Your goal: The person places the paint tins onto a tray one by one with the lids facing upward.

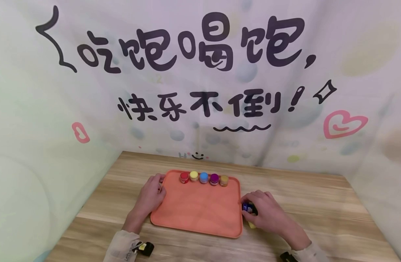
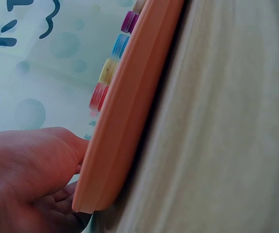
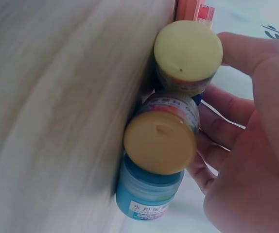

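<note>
My left hand (image 1: 150, 196) grips the left edge of an orange tray (image 1: 197, 211), the thumb over its rim. In the left wrist view the other fingers reach under the tray's corner. Beside the tray's right edge, my right hand (image 1: 264, 213) curls its thumb and fingers round a dark blue paint jar (image 1: 247, 207). The right wrist view shows a jar with a pale yellow lid (image 3: 188, 51), one with an orange-tan lid (image 3: 160, 143) and a teal jar (image 3: 147, 194) close by the palm. These partly hide the dark blue jar.
Along the tray's far edge stand small paint jars in a row: red (image 1: 184, 177), yellow (image 1: 194, 176), blue (image 1: 204, 177), purple (image 1: 214, 179) and tan (image 1: 224, 180). The wooden table (image 1: 301, 189) meets a printed cloth wall (image 1: 200, 142) behind.
</note>
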The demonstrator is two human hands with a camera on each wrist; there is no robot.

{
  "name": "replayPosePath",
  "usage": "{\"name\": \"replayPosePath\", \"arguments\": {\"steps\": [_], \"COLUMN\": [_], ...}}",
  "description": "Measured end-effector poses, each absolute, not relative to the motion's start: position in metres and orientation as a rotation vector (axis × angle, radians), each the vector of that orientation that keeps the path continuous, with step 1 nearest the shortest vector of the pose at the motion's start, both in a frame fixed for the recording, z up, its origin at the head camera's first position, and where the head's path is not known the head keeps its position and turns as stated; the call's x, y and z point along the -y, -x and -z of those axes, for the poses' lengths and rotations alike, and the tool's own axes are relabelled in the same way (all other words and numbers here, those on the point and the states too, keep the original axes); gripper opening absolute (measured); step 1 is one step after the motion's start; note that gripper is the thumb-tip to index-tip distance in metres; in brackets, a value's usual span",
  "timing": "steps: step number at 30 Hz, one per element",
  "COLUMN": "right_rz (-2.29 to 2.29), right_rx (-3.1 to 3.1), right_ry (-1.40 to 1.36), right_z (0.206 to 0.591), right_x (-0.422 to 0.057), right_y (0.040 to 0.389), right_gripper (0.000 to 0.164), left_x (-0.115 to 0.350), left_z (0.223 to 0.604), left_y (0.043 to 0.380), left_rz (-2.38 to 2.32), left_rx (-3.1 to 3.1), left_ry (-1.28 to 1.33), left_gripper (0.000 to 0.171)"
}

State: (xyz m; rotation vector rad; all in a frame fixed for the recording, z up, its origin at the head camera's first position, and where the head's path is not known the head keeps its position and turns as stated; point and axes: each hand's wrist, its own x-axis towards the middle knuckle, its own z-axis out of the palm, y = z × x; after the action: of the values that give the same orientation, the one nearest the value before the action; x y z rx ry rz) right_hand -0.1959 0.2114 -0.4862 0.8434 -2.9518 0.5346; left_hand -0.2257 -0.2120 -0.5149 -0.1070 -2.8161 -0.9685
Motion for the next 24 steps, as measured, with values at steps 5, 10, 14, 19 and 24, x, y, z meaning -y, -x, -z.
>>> {"name": "replayPosePath", "arguments": {"steps": [5,10,14,19,24], "right_rz": [-0.579,-0.595,-0.668,-0.809,-0.9], "right_rx": [2.926,2.867,2.844,2.845,2.798], "right_ry": [-0.782,-0.765,-0.771,-0.809,-0.883], "right_z": [0.484,0.48,0.476,0.472,0.472], "right_x": [-0.212,-0.208,-0.203,-0.194,-0.179], "right_y": [0.198,0.199,0.201,0.204,0.209], "right_gripper": [0.021,0.023,0.02,0.016,0.02], "left_x": [0.212,0.212,0.212,0.212,0.211], "left_z": [0.514,0.515,0.515,0.514,0.514], "left_y": [0.226,0.227,0.227,0.226,0.226], "left_rz": [0.964,0.954,0.946,0.958,0.962], "left_rx": [2.819,2.831,2.821,2.797,2.79], "left_ry": [0.11,0.102,0.109,0.121,0.124], "left_gripper": [0.043,0.043,0.042,0.042,0.042]}}
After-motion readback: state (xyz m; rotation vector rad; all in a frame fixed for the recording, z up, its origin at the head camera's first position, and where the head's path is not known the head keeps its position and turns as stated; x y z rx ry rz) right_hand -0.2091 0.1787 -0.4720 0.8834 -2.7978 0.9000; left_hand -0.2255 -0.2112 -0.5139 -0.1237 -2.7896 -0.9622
